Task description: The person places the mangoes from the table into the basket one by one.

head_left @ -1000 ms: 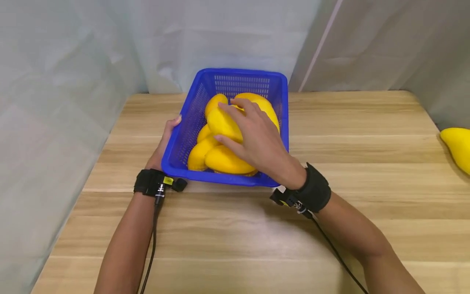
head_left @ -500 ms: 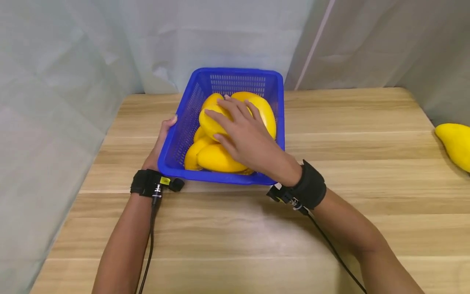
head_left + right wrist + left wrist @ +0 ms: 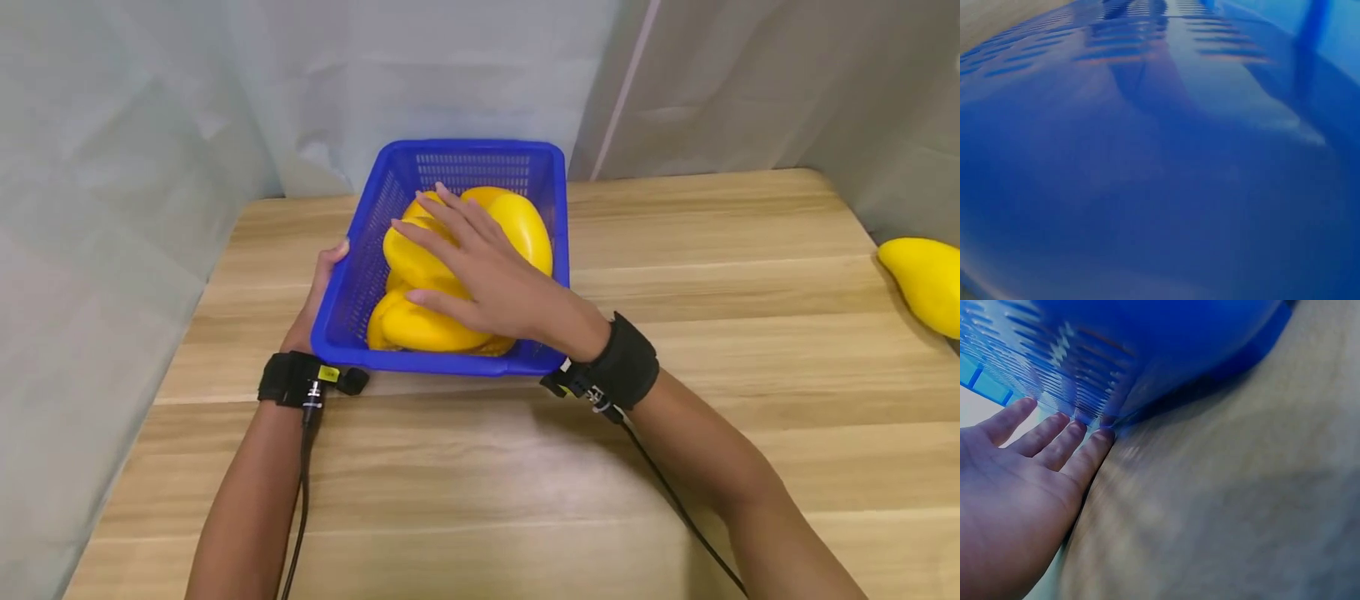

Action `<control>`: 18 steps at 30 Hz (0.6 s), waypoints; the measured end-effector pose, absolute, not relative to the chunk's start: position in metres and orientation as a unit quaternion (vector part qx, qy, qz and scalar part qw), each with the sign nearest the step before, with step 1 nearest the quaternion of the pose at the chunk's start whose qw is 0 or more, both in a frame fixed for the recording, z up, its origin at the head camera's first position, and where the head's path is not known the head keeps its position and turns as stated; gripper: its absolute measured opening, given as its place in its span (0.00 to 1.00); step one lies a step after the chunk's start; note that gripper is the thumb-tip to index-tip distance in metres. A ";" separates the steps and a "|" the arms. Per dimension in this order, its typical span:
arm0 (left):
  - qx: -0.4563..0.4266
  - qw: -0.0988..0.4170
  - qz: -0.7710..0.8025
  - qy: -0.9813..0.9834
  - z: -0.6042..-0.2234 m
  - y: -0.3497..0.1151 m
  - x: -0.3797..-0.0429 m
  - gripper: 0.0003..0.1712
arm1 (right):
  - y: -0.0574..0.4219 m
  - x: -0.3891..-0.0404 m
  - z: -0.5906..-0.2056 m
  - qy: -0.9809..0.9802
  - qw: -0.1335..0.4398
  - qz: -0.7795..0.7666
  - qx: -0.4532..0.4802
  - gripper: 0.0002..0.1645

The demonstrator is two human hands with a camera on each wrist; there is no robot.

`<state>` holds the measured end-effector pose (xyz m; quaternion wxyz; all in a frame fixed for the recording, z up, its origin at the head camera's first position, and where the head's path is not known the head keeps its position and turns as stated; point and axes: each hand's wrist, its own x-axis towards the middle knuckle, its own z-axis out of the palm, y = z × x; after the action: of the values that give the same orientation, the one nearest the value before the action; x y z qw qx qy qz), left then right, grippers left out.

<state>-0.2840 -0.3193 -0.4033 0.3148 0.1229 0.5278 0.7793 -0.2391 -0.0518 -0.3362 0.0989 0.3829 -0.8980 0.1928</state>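
A blue plastic basket (image 3: 442, 360) with slotted walls stands on the wooden table and holds several yellow mangoes (image 3: 435, 325). Over the pile, my right hand (image 3: 495, 279) lies palm down with its fingers extended and spread across a mango (image 3: 408, 254) on the left side; whether the palm touches it is hidden. At the basket's left wall is my left hand (image 3: 311, 304), its thumb at the outer rim. In the left wrist view the straight fingers (image 3: 1047, 437) touch the slotted side low down. Only blue basket wall (image 3: 1147, 175) fills most of the right wrist view.
Another yellow mango (image 3: 926, 283) lies at the table's far right edge. Pale sheeting (image 3: 465, 75) hangs just behind and to the left of the table (image 3: 487, 500). Black straps with cables (image 3: 292, 379) circle both wrists.
My right hand has moved left across the pile, its fingers now straighter. The mango beneath them has shifted slightly left in the basket. The head view has turned a little; my left hand stays at the basket.
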 end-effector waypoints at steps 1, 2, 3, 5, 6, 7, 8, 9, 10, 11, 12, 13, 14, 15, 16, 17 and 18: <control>0.122 0.313 0.780 0.528 -0.404 -0.320 -0.284 0.38 | -0.051 -0.239 -0.335 -0.898 0.091 0.204 0.380 0.41; 0.121 0.313 0.782 0.526 -0.404 -0.321 -0.283 0.38 | -0.049 -0.239 -0.333 -0.897 0.085 0.214 0.377 0.42; 0.123 0.312 0.785 0.521 -0.404 -0.322 -0.283 0.38 | -0.047 -0.238 -0.331 -0.898 0.082 0.220 0.373 0.42; 0.129 0.311 0.791 0.512 -0.404 -0.323 -0.284 0.39 | -0.040 -0.236 -0.326 -0.900 0.082 0.228 0.363 0.42; 0.132 0.309 0.794 0.507 -0.405 -0.323 -0.284 0.39 | -0.035 -0.234 -0.323 -0.901 0.083 0.231 0.357 0.42; 0.134 0.308 0.796 0.504 -0.405 -0.323 -0.285 0.39 | -0.031 -0.233 -0.320 -0.903 0.085 0.231 0.352 0.42; 0.136 0.308 0.797 0.501 -0.406 -0.322 -0.285 0.39 | -0.026 -0.232 -0.317 -0.905 0.086 0.232 0.345 0.42; 0.139 0.307 0.796 0.502 -0.406 -0.322 -0.286 0.40 | -0.021 -0.231 -0.315 -0.908 0.086 0.233 0.339 0.42; 0.140 0.305 0.796 0.504 -0.407 -0.321 -0.286 0.40 | -0.016 -0.230 -0.313 -0.910 0.087 0.234 0.332 0.42; 0.142 0.304 0.794 0.506 -0.407 -0.320 -0.286 0.40 | -0.011 -0.229 -0.311 -0.912 0.087 0.235 0.324 0.42; 0.141 0.304 0.794 0.507 -0.407 -0.320 -0.287 0.40 | -0.006 -0.228 -0.309 -0.914 0.087 0.237 0.316 0.42; 0.141 0.305 0.794 0.506 -0.408 -0.320 -0.287 0.40 | -0.001 -0.228 -0.308 -0.916 0.090 0.240 0.310 0.42; 0.142 0.306 0.794 0.505 -0.408 -0.320 -0.287 0.40 | 0.004 -0.227 -0.306 -0.917 0.092 0.242 0.304 0.42; 0.144 0.307 0.796 0.502 -0.408 -0.320 -0.287 0.40 | 0.008 -0.227 -0.305 -0.919 0.094 0.244 0.296 0.43; 0.145 0.308 0.798 0.497 -0.409 -0.319 -0.288 0.40 | 0.013 -0.227 -0.303 -0.921 0.095 0.244 0.287 0.44; 0.148 0.309 0.799 0.494 -0.409 -0.319 -0.289 0.40 | 0.018 -0.227 -0.301 -0.924 0.095 0.244 0.279 0.44; 0.148 0.310 0.802 0.488 -0.409 -0.319 -0.289 0.40 | 0.022 -0.227 -0.299 -0.927 0.094 0.243 0.269 0.45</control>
<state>-0.2894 -0.3194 -0.4089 0.3100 0.1483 0.4883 0.8022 -0.2269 0.0218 -0.2994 0.0941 0.2686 -0.9273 0.2430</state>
